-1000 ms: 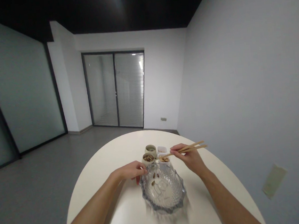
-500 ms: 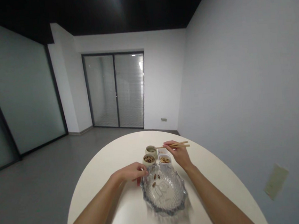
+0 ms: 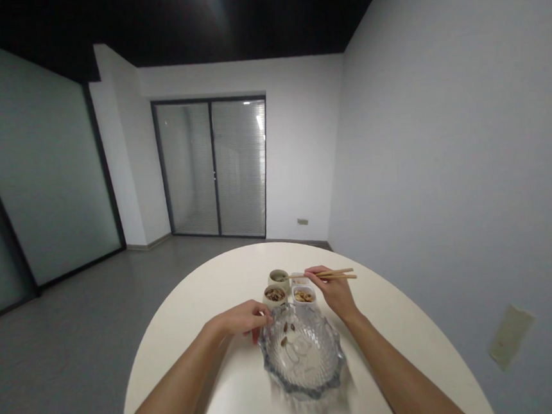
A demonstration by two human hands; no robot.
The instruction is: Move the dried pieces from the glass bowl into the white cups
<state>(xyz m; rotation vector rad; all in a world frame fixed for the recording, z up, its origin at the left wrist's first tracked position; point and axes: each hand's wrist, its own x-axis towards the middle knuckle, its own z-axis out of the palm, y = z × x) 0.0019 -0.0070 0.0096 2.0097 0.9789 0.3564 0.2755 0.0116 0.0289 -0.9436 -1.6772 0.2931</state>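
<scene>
My left hand (image 3: pixel 251 316) pinches the upper left rim of a clear cut-glass bowl (image 3: pixel 336 375) with a scalloped edge. A few small brown pieces (image 3: pixel 285 328) lie on the far inner side of the bowl. Chopsticks (image 3: pixel 337 274) are held in my right hand (image 3: pixel 332 292), and their tips point left into a pale green cup (image 3: pixel 279 283). In front of it stands a second pale cup (image 3: pixel 271 303) of brown seed-like bits. To its right, a white dish (image 3: pixel 308 304) holds tan pieces; another white dish (image 3: pixel 300 283) sits behind, partly hidden by my hand.
Everything stands on a round cream table (image 3: pixel 189 317). Something small and red (image 3: pixel 255 335) shows under my left hand; I cannot make it out. A white wall (image 3: pixel 448 185) rises on the right, and glass doors (image 3: pixel 215 173) are across the room.
My right hand has shifted slightly right and down, and the back ends of the chopsticks have dropped a little. My left hand and the bowl stay where they were.
</scene>
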